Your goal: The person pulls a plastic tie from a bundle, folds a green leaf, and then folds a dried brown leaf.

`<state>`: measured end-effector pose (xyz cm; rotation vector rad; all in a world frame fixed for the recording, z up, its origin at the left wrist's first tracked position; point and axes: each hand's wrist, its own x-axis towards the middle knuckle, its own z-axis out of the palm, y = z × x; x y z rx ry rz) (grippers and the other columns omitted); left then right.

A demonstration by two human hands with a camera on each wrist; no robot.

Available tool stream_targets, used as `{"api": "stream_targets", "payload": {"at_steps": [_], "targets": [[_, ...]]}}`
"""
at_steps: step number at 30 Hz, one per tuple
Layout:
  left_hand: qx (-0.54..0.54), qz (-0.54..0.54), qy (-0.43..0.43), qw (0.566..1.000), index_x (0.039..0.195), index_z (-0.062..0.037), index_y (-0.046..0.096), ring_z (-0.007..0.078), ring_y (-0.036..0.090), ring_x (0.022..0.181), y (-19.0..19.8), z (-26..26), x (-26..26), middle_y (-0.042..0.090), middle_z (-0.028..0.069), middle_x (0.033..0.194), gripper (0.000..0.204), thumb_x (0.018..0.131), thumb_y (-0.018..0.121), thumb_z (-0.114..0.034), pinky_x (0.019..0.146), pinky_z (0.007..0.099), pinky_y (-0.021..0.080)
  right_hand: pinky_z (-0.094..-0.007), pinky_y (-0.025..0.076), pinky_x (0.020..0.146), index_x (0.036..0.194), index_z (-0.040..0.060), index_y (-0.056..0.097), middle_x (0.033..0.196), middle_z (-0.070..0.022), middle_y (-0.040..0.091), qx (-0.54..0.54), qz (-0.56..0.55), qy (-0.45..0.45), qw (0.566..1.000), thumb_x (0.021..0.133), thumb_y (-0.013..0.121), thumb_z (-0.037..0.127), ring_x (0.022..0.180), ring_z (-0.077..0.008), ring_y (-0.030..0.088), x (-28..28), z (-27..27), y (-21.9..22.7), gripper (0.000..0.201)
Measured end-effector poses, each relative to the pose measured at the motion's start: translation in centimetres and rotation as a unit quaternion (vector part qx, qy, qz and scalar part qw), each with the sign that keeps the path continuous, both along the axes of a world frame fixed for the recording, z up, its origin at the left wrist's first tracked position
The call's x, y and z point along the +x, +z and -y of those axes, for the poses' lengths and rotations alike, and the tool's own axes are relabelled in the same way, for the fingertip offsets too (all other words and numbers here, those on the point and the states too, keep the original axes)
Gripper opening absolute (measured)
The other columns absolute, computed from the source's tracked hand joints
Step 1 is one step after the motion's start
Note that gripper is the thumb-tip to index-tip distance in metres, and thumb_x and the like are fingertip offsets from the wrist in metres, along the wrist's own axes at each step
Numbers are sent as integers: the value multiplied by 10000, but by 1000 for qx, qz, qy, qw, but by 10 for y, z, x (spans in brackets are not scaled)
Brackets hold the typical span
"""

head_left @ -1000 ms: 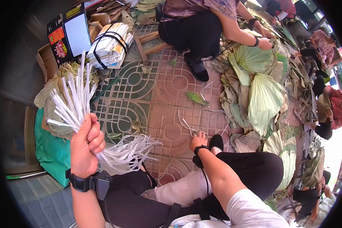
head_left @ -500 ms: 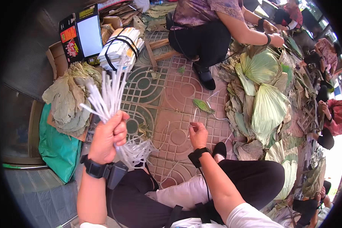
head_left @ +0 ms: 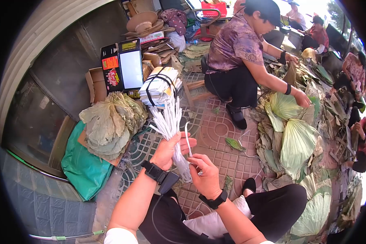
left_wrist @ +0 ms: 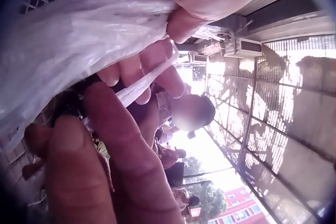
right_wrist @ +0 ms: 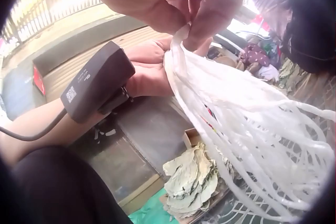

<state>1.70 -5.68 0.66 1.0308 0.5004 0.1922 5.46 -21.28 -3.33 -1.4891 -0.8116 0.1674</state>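
A bundle of white plastic strips (head_left: 167, 122) is gripped around its middle by my left hand (head_left: 166, 153), thumb across the front. Its loose ends fan upward in the head view, and the rest hangs below the palm. Close beside it, my right hand (head_left: 206, 179) pinches a single white strip (head_left: 187, 138) between thumb and fingertips. That strip runs up along the left hand's fingers. In the left wrist view the bundle (left_wrist: 89, 35) fills the upper left, with right-hand fingers (left_wrist: 136, 155) below it. The right wrist view shows many strands (right_wrist: 236, 113) spreading from the hands.
Stacked dried leaves (head_left: 110, 126) lie at left on a green sheet (head_left: 83, 162). Behind are a strapped stack of paper (head_left: 160, 87) and a black box (head_left: 122, 67). A crouching person (head_left: 236, 57) handles large leaves (head_left: 299, 142) at right. A loose leaf (head_left: 234, 143) lies on the tiled floor.
My left hand has brought the bundle rightward. My right hand has risen from near the floor to the bundle and now pinches one strip. The head view has tilted up.
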Motion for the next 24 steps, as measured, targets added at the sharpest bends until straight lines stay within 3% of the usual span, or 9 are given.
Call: {"api": "stream_targets", "payload": {"at_steps": [3, 6, 9, 12, 14, 16, 17, 19, 24], "targets": [[-7, 22, -9, 1000, 1070, -15, 522, 129, 533, 659, 2, -4, -8, 448, -37, 658, 319, 961, 466, -309, 752, 339, 481, -230, 479, 592, 953, 24, 636, 924, -62, 623, -9, 5, 1, 1000, 775, 597, -52, 671, -125, 601, -6, -4, -5, 198], [37, 0, 99, 994, 933, -35, 512, 40, 302, 506, 14, -9, -20, 287, -77, 608, 255, 961, 469, -285, 495, 231, 368, -223, 446, 576, 866, 28, 573, 717, -2, 625, -39, -52, 63, 996, 797, 567, -14, 616, -85, 552, -6, -8, -35, 81], [124, 23, 200, 972, 921, -42, 514, 32, 265, 504, 26, -27, -46, 272, -78, 612, 257, 965, 476, -293, 458, 207, 273, -216, 456, 643, 866, 13, 521, 831, -46, 627, -74, -195, 98, 973, 787, 589, -20, 739, -66, 566, 15, -5, -110, 109], [130, 51, 295, 945, 986, -27, 512, 33, 278, 521, 34, -46, -81, 279, -73, 621, 266, 962, 490, -291, 470, 200, 274, -373, 476, 848, 1054, 14, 574, 1057, -156, 631, -352, -91, 75, 928, 689, 668, 153, 951, -298, 614, 32, 25, -186, 402], [119, 67, 352, 926, 1023, -13, 509, 32, 276, 524, 41, -53, -97, 275, -65, 628, 276, 951, 521, -279, 480, 201, 268, -385, 470, 874, 1083, 28, 586, 1057, -163, 633, -412, -64, 94, 904, 675, 668, 148, 972, -303, 609, 23, 37, -234, 433], [166, 47, 370, 913, 1043, -11, 504, 29, 272, 528, 49, -49, -104, 273, -64, 635, 278, 947, 530, -270, 483, 200, 265, -392, 456, 882, 1089, 64, 620, 1185, -150, 578, -581, 21, 211, 785, 667, 664, 161, 1078, -287, 557, 5, 42, -261, 435], [161, 36, 373, 913, 1043, -11, 504, 29, 272, 528, 51, -47, -107, 273, -64, 635, 278, 947, 530, -270, 483, 200, 265, -392, 456, 882, 1089, 64, 620, 1185, -150, 578, -587, 16, 218, 780, 667, 664, 161, 1078, -287, 557, -7, 43, -268, 435], [164, 25, 367, 916, 1085, -19, 473, 32, 251, 527, 52, -46, -113, 251, -52, 650, 237, 978, 463, -230, 471, 192, 249, -420, 387, 936, 1115, 134, 639, 1267, -40, 517, -668, 209, 397, 593, 768, 558, 181, 1250, -286, 390, -36, 35, -261, 359], [136, 26, 353, 925, 1086, -10, 471, 33, 237, 520, 50, -51, -127, 232, -47, 661, 226, 992, 425, -211, 458, 187, 244, -381, 281, 988, 1042, 134, 680, 1294, 1, 488, -589, 380, 462, 543, 828, 481, 180, 1283, -229, 301, -95, 44, -301, 295]]}}
